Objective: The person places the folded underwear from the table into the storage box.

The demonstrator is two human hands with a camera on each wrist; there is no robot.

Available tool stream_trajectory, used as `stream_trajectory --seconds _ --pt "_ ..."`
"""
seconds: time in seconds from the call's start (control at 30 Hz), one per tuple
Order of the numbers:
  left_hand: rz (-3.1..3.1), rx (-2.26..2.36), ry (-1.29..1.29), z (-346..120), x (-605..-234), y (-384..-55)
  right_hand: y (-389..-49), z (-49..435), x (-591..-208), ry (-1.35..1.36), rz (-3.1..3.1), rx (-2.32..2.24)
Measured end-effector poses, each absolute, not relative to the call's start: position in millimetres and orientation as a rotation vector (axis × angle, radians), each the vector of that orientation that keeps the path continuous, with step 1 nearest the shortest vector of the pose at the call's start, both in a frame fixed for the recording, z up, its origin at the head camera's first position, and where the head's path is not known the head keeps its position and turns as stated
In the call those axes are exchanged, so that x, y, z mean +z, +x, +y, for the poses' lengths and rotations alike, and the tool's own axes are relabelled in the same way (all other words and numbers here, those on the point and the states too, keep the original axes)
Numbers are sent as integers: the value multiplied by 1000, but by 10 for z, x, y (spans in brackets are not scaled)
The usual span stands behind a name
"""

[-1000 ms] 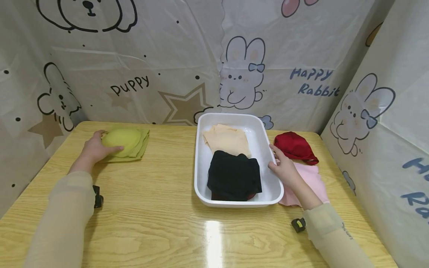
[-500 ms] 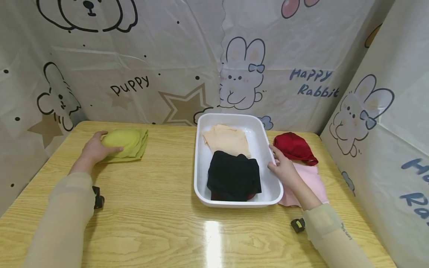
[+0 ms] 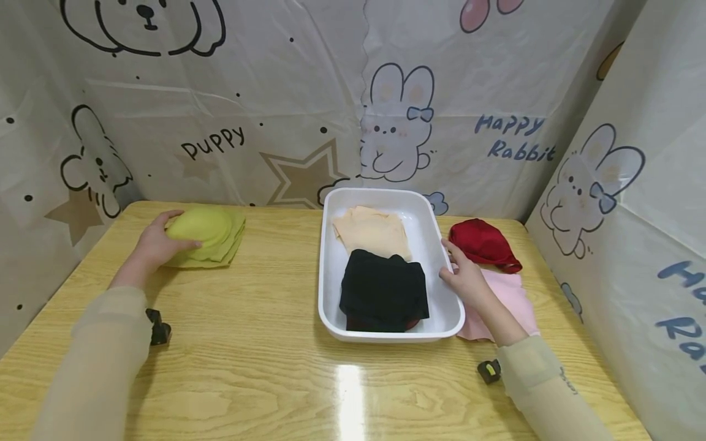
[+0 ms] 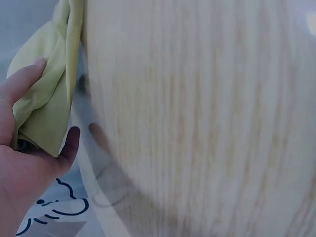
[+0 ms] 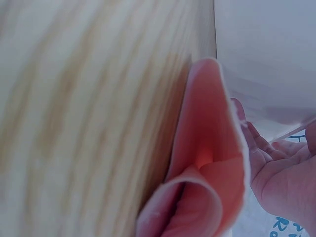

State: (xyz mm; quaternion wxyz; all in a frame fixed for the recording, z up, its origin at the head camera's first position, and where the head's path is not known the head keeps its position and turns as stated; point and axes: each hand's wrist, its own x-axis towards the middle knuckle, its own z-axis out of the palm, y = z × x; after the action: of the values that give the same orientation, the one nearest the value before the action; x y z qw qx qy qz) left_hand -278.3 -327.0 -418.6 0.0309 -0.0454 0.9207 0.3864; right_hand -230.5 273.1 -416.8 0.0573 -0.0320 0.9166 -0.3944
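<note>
In the head view, my left hand (image 3: 152, 244) grips the left side of a yellow-green folded bra (image 3: 200, 226) with a rounded cup on top. Flat folded cloth (image 3: 223, 252) of the same colour lies beneath it. The left wrist view shows my thumb (image 4: 24, 79) over the fabric and fingers below. My right hand (image 3: 467, 278) holds the right rim of a white plastic tub (image 3: 436, 318), thumb on the inner side. Inside lie a peach folded cloth (image 3: 372, 233) and a black folded cloth (image 3: 383, 288), which partly covers something dark red (image 3: 364, 326).
A red bra (image 3: 482, 244) and pink folded cloth (image 3: 510, 300) lie right of the tub, the pink partly behind my right forearm. The wooden table (image 3: 248, 367) meets cartoon-printed sheeting (image 3: 276, 79) at the back and sides.
My left fingers have slid slightly farther along the back edge of the yellow-green bra. My right hand and the tub keep their places; the head view tilts slightly.
</note>
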Motion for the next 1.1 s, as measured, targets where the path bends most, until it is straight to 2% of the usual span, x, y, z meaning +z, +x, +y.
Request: stream_trajectory --seconds 0.5,1.1 --pt "2716 1417 -63 -3274 -4168 -2744 -2292 2725 -4168 -131 2807 -1213" --pt "2632 1719 -282 -3039 -4027 -2708 -2283 2710 -4145 -75 2763 -1209"
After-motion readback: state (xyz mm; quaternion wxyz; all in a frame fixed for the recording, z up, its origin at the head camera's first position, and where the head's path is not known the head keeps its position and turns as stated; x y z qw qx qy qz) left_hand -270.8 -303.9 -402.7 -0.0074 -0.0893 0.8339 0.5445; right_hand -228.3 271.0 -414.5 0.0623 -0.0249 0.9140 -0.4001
